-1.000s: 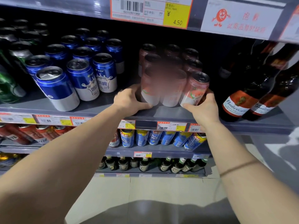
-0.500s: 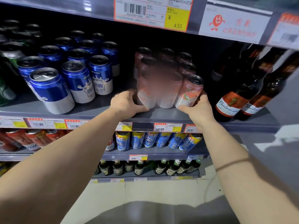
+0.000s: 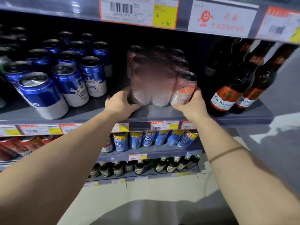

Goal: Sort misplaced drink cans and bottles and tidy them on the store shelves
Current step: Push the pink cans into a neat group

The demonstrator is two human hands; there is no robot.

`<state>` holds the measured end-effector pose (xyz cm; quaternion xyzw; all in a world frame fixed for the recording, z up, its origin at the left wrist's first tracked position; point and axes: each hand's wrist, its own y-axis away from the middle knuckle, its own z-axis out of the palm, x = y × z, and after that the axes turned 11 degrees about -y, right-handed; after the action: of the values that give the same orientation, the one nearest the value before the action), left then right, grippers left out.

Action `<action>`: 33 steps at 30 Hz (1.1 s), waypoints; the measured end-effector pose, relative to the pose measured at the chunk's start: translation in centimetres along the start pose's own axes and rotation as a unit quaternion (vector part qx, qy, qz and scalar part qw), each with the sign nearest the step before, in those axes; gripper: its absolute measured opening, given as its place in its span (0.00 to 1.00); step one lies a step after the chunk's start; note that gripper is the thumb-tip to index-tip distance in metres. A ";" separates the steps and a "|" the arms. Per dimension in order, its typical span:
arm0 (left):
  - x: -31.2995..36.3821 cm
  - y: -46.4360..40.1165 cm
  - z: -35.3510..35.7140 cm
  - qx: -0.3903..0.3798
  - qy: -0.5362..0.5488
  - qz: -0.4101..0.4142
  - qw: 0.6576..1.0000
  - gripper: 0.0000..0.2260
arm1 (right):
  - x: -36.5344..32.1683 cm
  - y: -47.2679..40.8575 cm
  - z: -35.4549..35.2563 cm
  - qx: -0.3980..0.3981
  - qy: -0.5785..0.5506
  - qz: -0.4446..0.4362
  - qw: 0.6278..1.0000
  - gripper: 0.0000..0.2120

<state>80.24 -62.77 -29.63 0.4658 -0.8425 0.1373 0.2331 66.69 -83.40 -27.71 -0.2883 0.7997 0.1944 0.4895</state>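
Both hands bracket the front row of pink cans (image 3: 183, 90) on the grey shelf (image 3: 146, 113). The left hand (image 3: 121, 103) curls around the blurred leftmost can, and the right hand (image 3: 193, 105) grips the rightmost. Right of that hand stand Budweiser bottles (image 3: 223, 99); left are blue cans (image 3: 69, 83). Bare shelf lies between. Overhead, a price tag (image 3: 164, 17) reads 4.50.

Price tag (image 3: 139, 11), yellow corner reading 4.50, on the upper shelf edge at 12 o'clock. White notice with red cartoon figure (image 3: 222, 21) at 1 o'clock. Pale tiled floor (image 3: 146, 192) at 6 o'clock.
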 end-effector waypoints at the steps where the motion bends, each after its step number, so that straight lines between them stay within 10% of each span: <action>1: -0.1 0.0 0.0 0.009 0.015 -0.004 1.000 0.28 | 0.0 0.1 0.1 0.010 0.003 -0.002 1.000 0.37; 19: 1.6 1.1 -0.2 0.081 -0.145 -0.049 0.985 0.29 | -0.4 -0.7 0.7 0.046 0.020 -0.008 0.999 0.40; 26: 5.7 5.3 -0.1 0.264 -0.045 0.011 0.963 0.30 | 1.2 3.5 -2.9 0.011 -0.038 -0.073 0.997 0.40; 33: 14.7 7.5 3.3 0.030 0.067 0.011 0.997 0.29 | 2.6 6.2 -8.9 0.012 -0.081 -0.036 0.996 0.21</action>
<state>66.29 -70.86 -24.89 0.4528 -0.8258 0.1957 0.2734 55.78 -84.67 -25.94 -0.2939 0.7493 0.1896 0.5624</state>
